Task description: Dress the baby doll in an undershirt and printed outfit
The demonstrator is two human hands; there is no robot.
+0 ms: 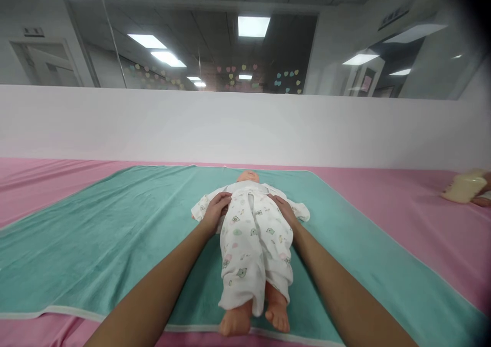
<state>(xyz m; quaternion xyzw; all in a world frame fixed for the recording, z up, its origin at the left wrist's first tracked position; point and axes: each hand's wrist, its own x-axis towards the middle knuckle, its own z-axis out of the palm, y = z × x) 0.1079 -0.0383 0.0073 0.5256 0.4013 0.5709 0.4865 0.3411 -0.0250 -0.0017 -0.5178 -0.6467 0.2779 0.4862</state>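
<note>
A baby doll (pixel 248 176) lies on its back on a teal towel, with its bare feet nearest me and its head at the far end. It wears a white long-sleeved top (pixel 299 210) and white printed trousers (pixel 240 234). At the left side of the waist, my left hand (pixel 218 210) has its fingers bent around the waistband. My right hand (pixel 284 209) is closed on the opposite side of the waistband, its fingertips partly hidden by the cloth. The trouser legs reach down to the doll's ankles.
The teal towel (pixel 126 224) with a pale border is spread over a pink cover (pixel 383 198). Behind it rises a low white wall (pixel 230 127) with glass above. A pale yellow object (pixel 464 186), with skin-coloured parts beside it, is cut off at the right edge.
</note>
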